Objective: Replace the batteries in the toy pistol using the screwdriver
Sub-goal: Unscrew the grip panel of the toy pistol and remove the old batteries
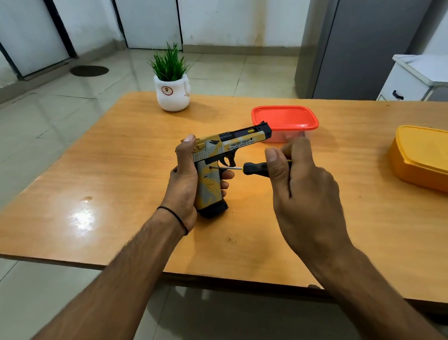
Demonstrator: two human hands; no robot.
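Toy pistol, judged light rigid plastic, is being gripped at its handle by the left hand over the table; the screwdriver is being pinched by the right hand.

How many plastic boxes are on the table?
2: a red-lidded box behind the toy pistol, and a yellow box at the right edge of the table. None seems hidden.
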